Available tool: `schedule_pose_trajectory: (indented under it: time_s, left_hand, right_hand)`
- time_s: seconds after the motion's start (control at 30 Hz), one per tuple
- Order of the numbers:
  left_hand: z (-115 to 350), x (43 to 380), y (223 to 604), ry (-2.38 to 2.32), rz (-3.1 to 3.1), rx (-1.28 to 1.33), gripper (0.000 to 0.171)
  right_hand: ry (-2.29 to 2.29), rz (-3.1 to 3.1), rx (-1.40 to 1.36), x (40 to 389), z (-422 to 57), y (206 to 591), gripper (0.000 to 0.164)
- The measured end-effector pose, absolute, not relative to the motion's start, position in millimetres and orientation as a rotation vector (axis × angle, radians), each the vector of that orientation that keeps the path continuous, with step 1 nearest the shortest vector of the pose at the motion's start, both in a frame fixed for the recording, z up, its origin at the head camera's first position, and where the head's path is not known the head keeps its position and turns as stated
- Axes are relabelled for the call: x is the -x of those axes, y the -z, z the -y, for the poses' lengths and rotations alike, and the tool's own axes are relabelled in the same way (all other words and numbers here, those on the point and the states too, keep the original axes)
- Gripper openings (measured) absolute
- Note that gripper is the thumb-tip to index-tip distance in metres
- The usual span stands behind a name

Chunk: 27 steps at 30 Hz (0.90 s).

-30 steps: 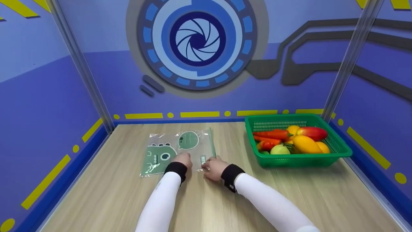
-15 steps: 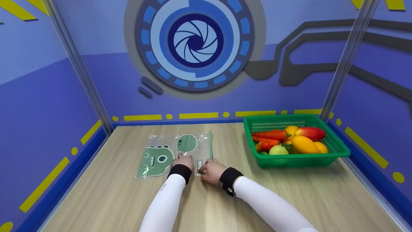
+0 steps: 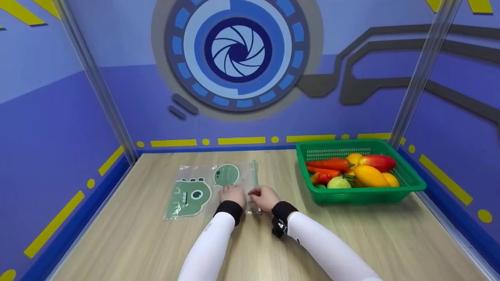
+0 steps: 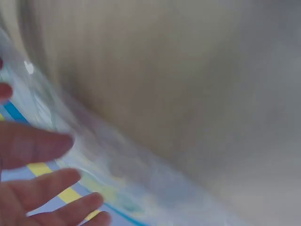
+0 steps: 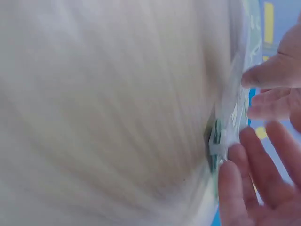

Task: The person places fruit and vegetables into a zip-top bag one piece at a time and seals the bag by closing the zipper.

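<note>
A clear plastic zip bag with a green dinosaur print and a green speech bubble lies flat on the wooden table. Along its right side runs a green closure strip. My left hand is over the bag's right half; the left wrist view shows its fingers spread and loosely bent. By the bag's near right corner is my right hand, thumb and fingers apart with nothing gripped between them. A small whitish slider on the strip's end sits close to its fingertips in the right wrist view.
A green plastic basket stands at the right rear of the table, filled with carrots, a red pepper and several other fruits and vegetables. Blue printed panels rise at the back and both sides.
My left hand has moved right across the bag, towards the right hand. The right hand has shifted slightly right, and its fingers have come away from the bag's corner, exposing the slider end.
</note>
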<state>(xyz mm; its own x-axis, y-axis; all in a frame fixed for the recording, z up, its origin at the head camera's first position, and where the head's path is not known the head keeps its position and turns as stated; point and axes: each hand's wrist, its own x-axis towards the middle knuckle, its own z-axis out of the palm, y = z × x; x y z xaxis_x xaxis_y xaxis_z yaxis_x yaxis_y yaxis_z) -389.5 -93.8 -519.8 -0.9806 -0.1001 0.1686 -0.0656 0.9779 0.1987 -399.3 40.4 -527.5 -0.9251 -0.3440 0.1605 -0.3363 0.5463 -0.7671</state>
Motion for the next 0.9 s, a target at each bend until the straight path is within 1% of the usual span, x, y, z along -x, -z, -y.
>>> schedule_pose_trajectory:
  time_s: [0.1,0.17,0.23,0.33,0.47,0.63,0.7,0.77,0.9]
  left_hand:
    - [88,395,526,0.488,2.856,-0.058,0.018]
    - [84,397,523,0.662,2.843,-0.053,0.02]
    - [83,400,524,0.808,2.838,-0.07,0.023]
    - [82,403,526,0.961,2.836,-0.097,0.027]
    - [80,404,527,1.044,2.841,-0.156,0.033]
    - [74,403,523,1.036,2.915,-0.246,0.049]
    - [74,402,522,1.044,2.927,-0.268,0.053]
    - [74,401,522,1.045,2.922,-0.283,0.049]
    - [77,402,524,1.055,2.889,-0.334,0.025]
  right_hand:
    - [1.457,-2.785,0.408,405,-44,528,0.034]
    - [1.455,-2.773,0.313,407,-46,528,0.041]
    - [1.421,-2.754,0.276,408,-46,528,0.043]
    - [1.384,-2.711,0.276,408,-46,529,0.042]
    - [1.425,-2.681,0.296,406,-45,530,0.037]
    - [1.609,-2.634,0.237,405,-44,532,0.029]
    - [1.674,-2.617,0.216,404,-42,532,0.027]
    - [1.738,-2.574,0.197,403,-42,533,0.027]
    - [1.812,-2.459,0.135,402,-42,535,0.028]
